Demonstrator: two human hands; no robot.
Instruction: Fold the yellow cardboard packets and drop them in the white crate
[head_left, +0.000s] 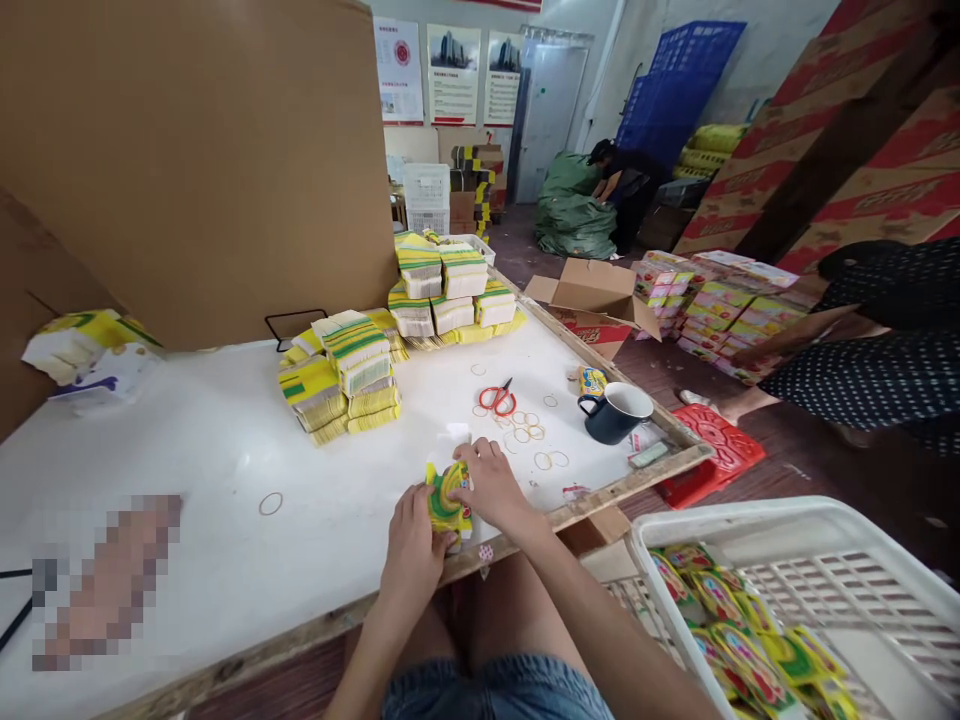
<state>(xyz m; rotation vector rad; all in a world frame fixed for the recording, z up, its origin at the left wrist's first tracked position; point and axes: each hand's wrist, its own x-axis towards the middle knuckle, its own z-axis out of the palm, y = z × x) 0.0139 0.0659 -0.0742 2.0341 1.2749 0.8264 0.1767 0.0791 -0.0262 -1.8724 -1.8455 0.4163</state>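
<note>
Both hands point(450, 515) at table edge point(525, 535)

My left hand point(411, 548) and right hand point(491, 487) cover most of the small yellow-green printed packet stack point(444, 497). The white slatted plastic crate point(787, 530) at near right runs off frame. A blurred patch point(105, 580) hides something at near left.

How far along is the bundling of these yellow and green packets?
Done: a white crate at the right holds finished bundles. In hand: the left hand and right hand grip one small stack at the table edge. Left: tall piles of packets and more behind sit unbundled, with loose rubber bands beside the scissors. Most of the work seems to remain.
</note>
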